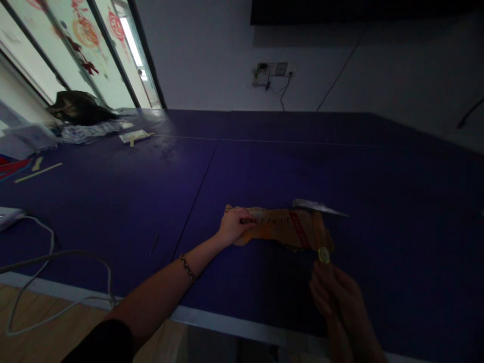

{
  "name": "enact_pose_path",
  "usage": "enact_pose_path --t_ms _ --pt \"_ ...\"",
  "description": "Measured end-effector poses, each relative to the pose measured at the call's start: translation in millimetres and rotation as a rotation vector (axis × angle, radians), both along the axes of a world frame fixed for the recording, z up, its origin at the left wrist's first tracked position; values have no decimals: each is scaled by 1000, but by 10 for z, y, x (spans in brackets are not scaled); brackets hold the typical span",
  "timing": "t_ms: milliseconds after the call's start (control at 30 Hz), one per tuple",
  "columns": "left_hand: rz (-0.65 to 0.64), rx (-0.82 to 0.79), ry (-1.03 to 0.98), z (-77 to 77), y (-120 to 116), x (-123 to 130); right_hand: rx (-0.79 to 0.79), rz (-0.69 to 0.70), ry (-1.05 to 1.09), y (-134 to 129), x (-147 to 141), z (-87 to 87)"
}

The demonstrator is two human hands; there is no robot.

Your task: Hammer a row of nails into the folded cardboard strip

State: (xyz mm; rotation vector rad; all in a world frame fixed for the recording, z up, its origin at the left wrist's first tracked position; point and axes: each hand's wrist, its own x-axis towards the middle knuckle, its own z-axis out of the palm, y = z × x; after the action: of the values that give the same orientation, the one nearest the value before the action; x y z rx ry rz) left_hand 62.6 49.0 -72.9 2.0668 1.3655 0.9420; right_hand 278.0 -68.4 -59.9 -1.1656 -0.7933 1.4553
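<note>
A brown, uneven-edged board lies flat on the purple tabletop, with a row of dark marks and a slanting red stripe. It looks like wood, but dim light leaves this unsure. My left hand rests on its left end, fingers curled and thumb along the surface, holding it against the table. A small dark spot shows by the thumb; I cannot make it out. My right hand is wrapped round the wooden handle of a hammer with a long, tapering metal head. That head is over the board's right end; contact is unclear.
The purple table reaches the wall. A thin dark rod lies left of my forearm. A white power strip and looping cable are at left. Farther back are a small white tray, pale strips and a dark bag.
</note>
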Motion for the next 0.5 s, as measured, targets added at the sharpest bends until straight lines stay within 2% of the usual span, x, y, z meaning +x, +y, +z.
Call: enact_pose_path --t_ms 267,500 --pt "43 44 -25 5 -43 -23 -79 -61 14 -70 -2 -84" --pt "72 73 52 57 -101 -23 -109 -100 90 -18 -13 -84"
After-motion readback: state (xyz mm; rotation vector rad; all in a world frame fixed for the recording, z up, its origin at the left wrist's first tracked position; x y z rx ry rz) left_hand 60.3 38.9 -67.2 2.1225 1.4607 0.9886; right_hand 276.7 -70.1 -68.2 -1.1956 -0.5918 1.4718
